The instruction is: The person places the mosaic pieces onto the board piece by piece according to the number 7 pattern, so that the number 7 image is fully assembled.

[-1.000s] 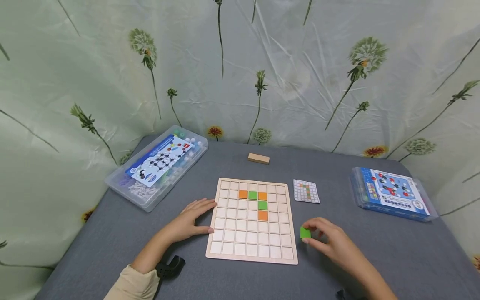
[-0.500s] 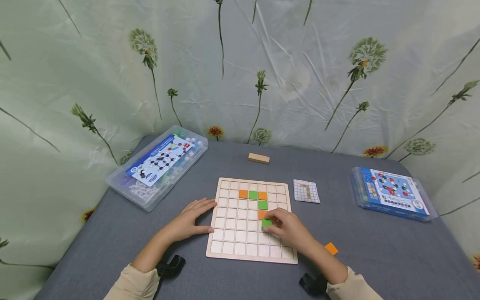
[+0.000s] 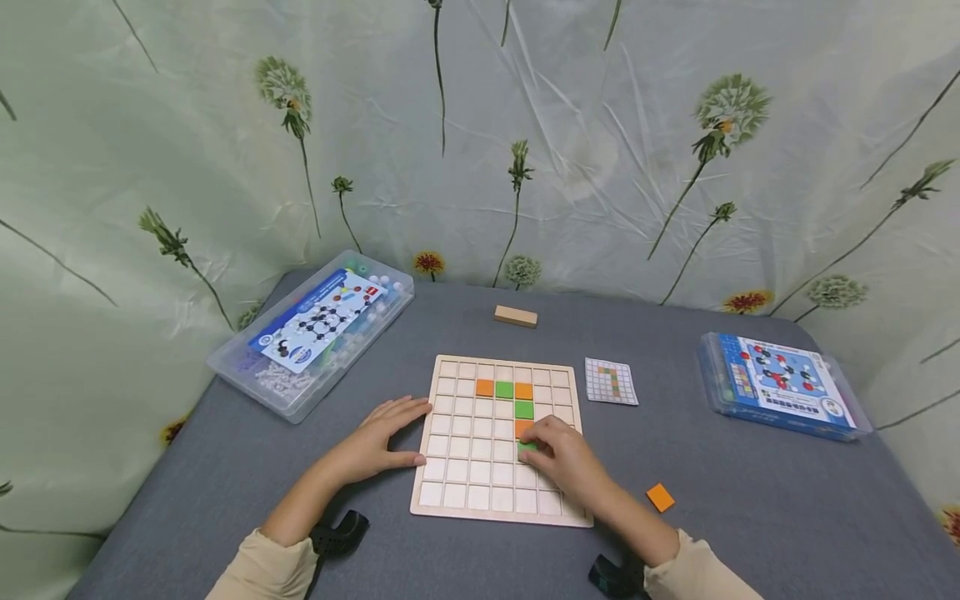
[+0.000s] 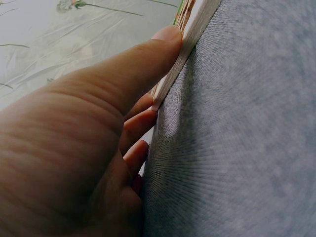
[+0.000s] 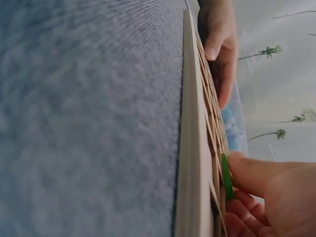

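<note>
A pale wooden grid board lies on the cloth-covered table. Several orange and green square tiles sit in its cells, among them an orange tile low in the right-hand column. My right hand pinches a green tile just below that orange one. In the right wrist view this tile stands slightly tilted at the board's surface, thumb on one side. At the board's left edge rests my left hand, fingers spread and thumb against the rim, holding no tile.
A loose orange tile lies right of the board, near the right forearm. Beyond the board are a small pattern card and a wooden block. Plastic kit boxes stand at back left and right.
My right hand has carried the green tile leftward from beside the board onto the grid, then lowered it. The loose orange tile has come into view. The left hand has stayed put.
</note>
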### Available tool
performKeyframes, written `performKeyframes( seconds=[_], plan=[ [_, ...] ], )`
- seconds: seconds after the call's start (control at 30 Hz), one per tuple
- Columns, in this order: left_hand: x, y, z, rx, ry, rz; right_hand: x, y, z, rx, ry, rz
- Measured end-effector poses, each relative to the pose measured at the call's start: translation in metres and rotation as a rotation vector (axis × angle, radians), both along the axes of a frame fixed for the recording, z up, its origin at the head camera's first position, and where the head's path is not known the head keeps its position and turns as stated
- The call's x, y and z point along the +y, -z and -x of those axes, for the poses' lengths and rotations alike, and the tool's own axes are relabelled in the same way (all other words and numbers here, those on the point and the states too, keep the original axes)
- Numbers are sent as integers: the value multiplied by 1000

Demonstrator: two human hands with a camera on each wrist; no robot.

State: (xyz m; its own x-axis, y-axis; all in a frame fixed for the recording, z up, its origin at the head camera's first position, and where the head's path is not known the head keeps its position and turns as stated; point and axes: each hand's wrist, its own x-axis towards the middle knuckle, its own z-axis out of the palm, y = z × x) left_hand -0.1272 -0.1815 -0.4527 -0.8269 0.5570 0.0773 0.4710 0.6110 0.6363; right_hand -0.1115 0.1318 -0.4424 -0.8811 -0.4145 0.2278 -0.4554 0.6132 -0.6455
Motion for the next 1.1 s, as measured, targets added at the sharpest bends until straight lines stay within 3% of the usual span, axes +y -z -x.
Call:
performKeyframes(
  seconds=[0.17,0.47,0.63,0.87,1.03,1.1],
  plan=[
    [0,0,0,7,1,3,5,-3,-3,-74,-19,0],
    [-1,-1,0,16,-1,4,5,-2,0,-118,-41,25],
    [1,-1,1,15,0,3,15,-16,-4,-108,-31,78],
    [2,-1,0,9,-1,2,59,-39,-25,-19,79,79],
    [2,-1,-1,30,0,-15,95,-38,-42,12,157,9],
    [2,-1,0,39,0,-18,107,-35,-47,-17,192,-27]
  ],
)
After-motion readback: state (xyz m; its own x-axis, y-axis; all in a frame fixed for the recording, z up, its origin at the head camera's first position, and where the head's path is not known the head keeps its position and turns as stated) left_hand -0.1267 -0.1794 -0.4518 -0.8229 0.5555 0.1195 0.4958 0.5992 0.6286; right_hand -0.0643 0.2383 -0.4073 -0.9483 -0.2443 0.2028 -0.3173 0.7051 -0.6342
